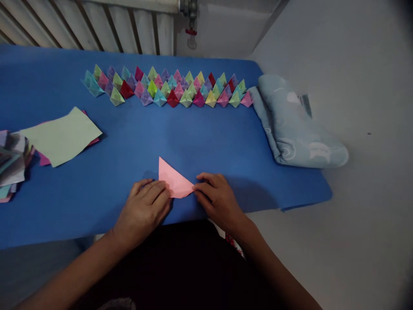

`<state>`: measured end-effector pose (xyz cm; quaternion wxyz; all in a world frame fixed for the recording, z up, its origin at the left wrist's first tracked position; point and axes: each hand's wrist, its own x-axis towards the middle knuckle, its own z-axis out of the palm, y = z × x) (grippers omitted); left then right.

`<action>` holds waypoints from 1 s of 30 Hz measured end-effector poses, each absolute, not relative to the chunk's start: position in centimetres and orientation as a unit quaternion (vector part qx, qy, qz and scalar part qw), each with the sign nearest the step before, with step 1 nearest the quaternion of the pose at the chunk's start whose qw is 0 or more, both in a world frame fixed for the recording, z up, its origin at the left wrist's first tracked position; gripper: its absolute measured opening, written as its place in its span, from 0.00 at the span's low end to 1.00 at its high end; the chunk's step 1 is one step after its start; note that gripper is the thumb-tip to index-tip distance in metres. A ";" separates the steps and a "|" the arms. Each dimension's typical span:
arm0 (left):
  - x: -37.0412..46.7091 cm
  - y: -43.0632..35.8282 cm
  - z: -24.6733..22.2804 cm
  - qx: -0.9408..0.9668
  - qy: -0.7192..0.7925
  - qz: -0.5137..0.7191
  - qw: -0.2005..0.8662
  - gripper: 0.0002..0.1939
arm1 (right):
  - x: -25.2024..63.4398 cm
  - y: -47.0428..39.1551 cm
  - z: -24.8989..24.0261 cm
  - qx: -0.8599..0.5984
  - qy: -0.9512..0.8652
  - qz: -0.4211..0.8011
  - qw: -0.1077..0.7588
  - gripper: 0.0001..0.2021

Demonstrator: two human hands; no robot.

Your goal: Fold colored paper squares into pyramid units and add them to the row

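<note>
A pink sheet of paper (pixel 176 181), folded into a triangle, lies on the blue table near its front edge. One corner points up and away from me, and another points right. My left hand (pixel 143 211) rests over the paper's lower left part, its fingers curled together and holding it down; the corner beneath is hidden. At the right corner, the thumb and fingertips of my right hand (pixel 219 200) pinch the paper.
Several rows of small folded paper boats (pixel 172 98) in many colours stand along the table's (pixel 129 172) far side. Loose green sheets (pixel 64 135) lie at left, beside a stack of papers (pixel 13 163). A folded light-blue blanket (pixel 297 125) sits at right against the wall. Behind is a radiator (pixel 138 26).
</note>
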<state>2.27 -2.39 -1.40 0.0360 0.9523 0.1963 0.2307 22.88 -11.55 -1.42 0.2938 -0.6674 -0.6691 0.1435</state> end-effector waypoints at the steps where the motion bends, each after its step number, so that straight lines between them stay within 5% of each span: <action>1: 2.4 -2.4 -1.4 0.950 0.203 0.233 0.042 0.08 | 22.9 -11.5 -1.4 -0.667 -0.668 0.145 0.296 0.10; 30: 2.4 -1.4 -2.6 0.900 0.359 0.204 0.136 0.12 | 22.3 -10.5 -1.2 -0.714 -0.602 0.157 0.322 0.08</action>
